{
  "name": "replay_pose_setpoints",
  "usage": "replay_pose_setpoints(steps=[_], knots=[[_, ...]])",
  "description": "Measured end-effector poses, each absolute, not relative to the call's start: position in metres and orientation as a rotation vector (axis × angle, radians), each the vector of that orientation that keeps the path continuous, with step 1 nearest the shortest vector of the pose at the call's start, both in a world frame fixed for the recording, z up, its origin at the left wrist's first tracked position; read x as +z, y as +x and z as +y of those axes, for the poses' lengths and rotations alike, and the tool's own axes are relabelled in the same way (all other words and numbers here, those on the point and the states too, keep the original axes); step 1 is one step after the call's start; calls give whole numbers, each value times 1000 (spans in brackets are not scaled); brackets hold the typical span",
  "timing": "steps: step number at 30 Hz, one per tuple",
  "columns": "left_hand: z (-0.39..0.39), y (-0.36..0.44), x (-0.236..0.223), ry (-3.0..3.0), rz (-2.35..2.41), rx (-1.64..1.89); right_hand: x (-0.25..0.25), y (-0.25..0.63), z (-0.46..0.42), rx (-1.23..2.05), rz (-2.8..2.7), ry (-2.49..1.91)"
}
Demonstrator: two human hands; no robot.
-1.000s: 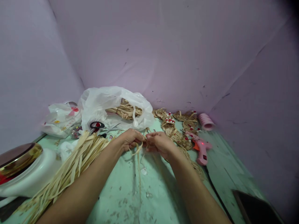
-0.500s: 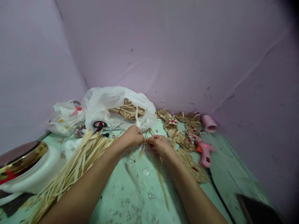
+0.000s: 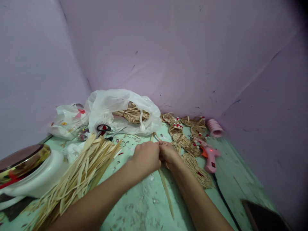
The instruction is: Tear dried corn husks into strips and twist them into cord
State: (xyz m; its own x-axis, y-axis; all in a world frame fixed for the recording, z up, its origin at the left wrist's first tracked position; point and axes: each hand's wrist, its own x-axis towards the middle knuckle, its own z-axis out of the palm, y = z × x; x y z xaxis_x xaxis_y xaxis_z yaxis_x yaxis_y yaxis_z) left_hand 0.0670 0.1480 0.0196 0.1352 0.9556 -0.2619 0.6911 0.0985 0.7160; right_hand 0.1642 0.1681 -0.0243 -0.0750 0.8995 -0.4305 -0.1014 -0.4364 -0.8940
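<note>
My left hand (image 3: 147, 157) is closed, its back toward me, and meets my right hand (image 3: 168, 152) above the middle of the table. My right hand is closed too, thumb and fingers pinched. Between them they hold a pale dried fibre strip (image 3: 166, 192); one end hangs down toward me, and another bit shows beyond the knuckles. The fingers hide the part they grip. Left of my left hand lies a loose bundle of similar fibre strips (image 3: 79, 173). Coiled braided fibre pieces (image 3: 196, 170) with red and white beads lie just right of my right hand.
A pink glue gun (image 3: 211, 157) with a lit red light and black cord lies at right, near a pink spool (image 3: 215, 128). Behind are a white plastic bag (image 3: 106, 99) with more fibre and black-handled scissors (image 3: 104, 128). A white container (image 3: 48, 176) stands left; a dark flat object (image 3: 262, 215) lies front right.
My left hand has moved right and toward me, turning so its back covers the pinched spot. My right hand has stayed nearly in place. The hanging strip end has hardly moved.
</note>
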Motion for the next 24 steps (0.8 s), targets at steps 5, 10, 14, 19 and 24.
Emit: replay_pose_setpoints(steps=[5,10,14,19,24], knots=[[175,43,23,1471,1725,537,-26,172,173,1770,-1055,-1400],[180,44,9,1045,1338,430,-25,174,173,1821,-1057,-1304],[182,43,-1,1068,1396,407,-24,174,173,1717,-1173,-1385],[187,44,-16,1338,1634,549,-23,171,173,1131,-1669,-1616],[187,48,-21,1235,1591,626,-6,168,163,632,-1905,-1915]])
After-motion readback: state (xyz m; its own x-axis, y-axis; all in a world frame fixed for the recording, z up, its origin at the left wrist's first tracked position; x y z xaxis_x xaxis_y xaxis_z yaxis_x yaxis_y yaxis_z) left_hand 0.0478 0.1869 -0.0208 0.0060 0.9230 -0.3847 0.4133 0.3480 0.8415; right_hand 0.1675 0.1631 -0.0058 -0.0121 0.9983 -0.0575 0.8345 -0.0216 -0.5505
